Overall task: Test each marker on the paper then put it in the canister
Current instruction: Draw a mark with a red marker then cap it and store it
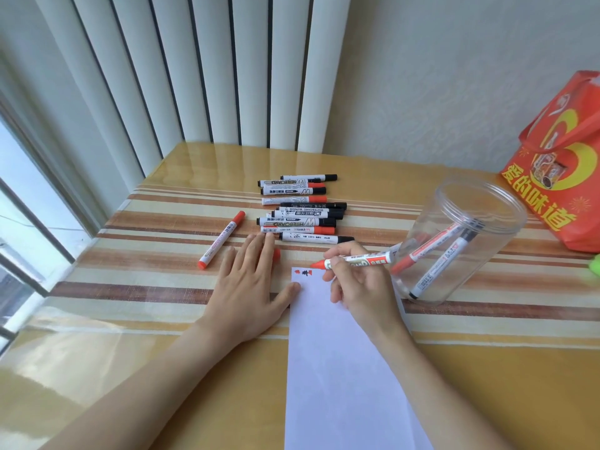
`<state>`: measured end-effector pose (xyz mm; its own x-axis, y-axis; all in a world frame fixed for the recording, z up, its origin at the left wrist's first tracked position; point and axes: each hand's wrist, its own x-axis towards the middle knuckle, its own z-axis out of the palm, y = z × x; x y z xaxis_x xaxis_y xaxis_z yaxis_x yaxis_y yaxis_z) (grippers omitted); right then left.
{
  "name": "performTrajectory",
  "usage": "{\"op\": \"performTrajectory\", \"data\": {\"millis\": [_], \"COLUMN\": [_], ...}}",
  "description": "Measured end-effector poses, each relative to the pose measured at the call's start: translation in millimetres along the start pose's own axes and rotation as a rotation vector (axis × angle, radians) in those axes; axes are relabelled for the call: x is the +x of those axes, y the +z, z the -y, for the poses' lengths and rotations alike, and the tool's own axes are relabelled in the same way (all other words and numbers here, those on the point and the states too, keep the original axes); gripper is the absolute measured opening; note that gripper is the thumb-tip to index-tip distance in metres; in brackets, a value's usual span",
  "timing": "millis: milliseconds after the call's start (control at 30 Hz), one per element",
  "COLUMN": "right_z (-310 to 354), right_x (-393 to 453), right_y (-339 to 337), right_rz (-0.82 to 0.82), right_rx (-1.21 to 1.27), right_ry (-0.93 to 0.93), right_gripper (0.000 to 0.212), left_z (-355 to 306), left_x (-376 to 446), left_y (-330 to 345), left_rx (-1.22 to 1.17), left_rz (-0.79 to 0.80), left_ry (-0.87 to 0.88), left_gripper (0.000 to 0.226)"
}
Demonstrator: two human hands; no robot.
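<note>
Left of centre, a lone red marker (221, 240) lies askew. The left hand (248, 289) lies flat, fingers straight, thumb on the paper (341, 368). The right hand (360, 287) pinches a red marker (355, 259) over the paper's top edge. At right, the clear canister (461, 238) holds several markers.

hands: 2 — left hand (250, 287), right hand (360, 284) | paper (341, 368): 1 sheet | canister (461, 241): 1 | markers in canister (435, 254): 3 | marker held (360, 260): 1 | markers clustered on worktop (302, 209): about 10 | stray red marker (221, 239): 1 | red bag (558, 164): 1
</note>
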<state>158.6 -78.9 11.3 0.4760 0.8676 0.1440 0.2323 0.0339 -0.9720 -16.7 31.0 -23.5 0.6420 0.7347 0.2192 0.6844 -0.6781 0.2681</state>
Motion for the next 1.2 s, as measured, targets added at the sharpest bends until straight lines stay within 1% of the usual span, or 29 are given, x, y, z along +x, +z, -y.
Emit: {"op": "performTrajectory", "data": {"millis": [133, 233, 367, 533, 833, 1033, 1200], "right_z": [-2.3, -2.8, -3.1, -1.0, 0.8, 1.2, 2.5], "right_x": [1.1, 1.7, 3.1, 3.4, 1.5, 1.7, 1.3], "right_y": [-2.8, -2.6, -3.7, -5.9, -4.9, -3.8, -3.3], "right_rz": [-0.01, -0.027, -0.089, -0.064, -0.071, -0.06, -0.054], "right_rx": [-0.028, -0.053, -0.114, -0.09, -0.112, -0.131, -0.134], "right_ry": [0.003, 0.017, 0.03, 0.07, 0.093, 0.097, 0.099], "right_gripper": [0.015, 0.004, 0.013, 0.018, 0.021, 0.019, 0.023], "left_z": [3.4, 3.8, 3.2, 4.2, 4.6, 4.9, 4.8], "left_x": [-0.9, -0.9, -0.7, -0.5, 0.5, 0.6, 1.3], "left_y": [-3.8, -4.0, -3.0, -1.8, -2.2, -2.1, -1.5], "left_rx": [-0.06, -0.018, -0.004, 0.003, 0.021, 0.035, 0.039], "left_rz": [-0.028, -0.009, 0.013, 0.018, 0.005, 0.009, 0.007], "left_ry": [0.029, 0.04, 0.044, 0.048, 0.051, 0.053, 0.054], "left_gripper": [0.093, 0.09, 0.092, 0.094, 0.093, 0.093, 0.092]}}
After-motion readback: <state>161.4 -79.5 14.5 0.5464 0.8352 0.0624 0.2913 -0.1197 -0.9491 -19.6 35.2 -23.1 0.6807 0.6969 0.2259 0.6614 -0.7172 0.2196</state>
